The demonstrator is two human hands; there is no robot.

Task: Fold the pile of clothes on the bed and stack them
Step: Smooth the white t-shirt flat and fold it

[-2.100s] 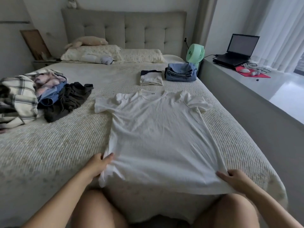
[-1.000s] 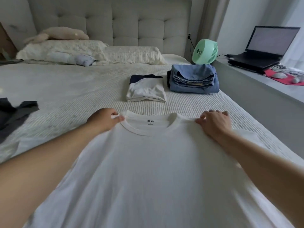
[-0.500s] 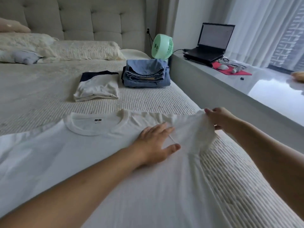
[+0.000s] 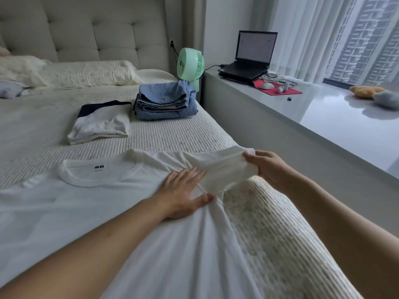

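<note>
Left hand (image 4: 181, 194) flat, fingers spread, pressing white T-shirt (image 4: 108, 212) shoulder; right hand (image 4: 266, 167) fingers clamped on its sleeve (image 4: 220, 167), lifted off bed (image 4: 259, 223).

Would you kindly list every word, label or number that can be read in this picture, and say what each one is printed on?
"U": on the small neck label inside the collar of the white cotton T-shirt; the dark square beside it and the line below are too small to read.
Open black laptop's screen: a document shows, its text too blurred to read.
Mint green desk fan: no legible marking.
</note>
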